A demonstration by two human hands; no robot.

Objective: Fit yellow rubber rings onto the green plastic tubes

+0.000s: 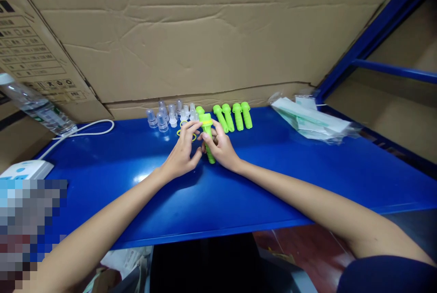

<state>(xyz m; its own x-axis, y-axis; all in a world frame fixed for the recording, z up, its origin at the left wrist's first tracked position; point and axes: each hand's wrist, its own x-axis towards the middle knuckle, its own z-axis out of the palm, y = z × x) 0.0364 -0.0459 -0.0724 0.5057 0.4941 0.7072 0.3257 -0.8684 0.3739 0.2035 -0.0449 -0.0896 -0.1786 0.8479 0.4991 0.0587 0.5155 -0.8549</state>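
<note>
A lime-green flashlight body (209, 145) stands tilted over the middle of the table, flared head up, with a thin yellow ring (206, 123) around that head. My right hand (221, 147) grips the body from the right, thumb across its front. From the left, my left hand (186, 147) has its fingertips at the ring on the head; its thumb is lower, near the body. Just behind the left fingers lie loose yellow rings (179, 134), partly covered by that hand. Another green body (200, 110) shows partly behind the held one.
Several clear plastic caps (163, 122) stand at the back left of the blue table (273, 183). Several green bodies (238, 117) lie at the back right, near plastic bags (307, 117). On the left are a tilted water bottle (41, 108), a white cable and a power strip (29, 170).
</note>
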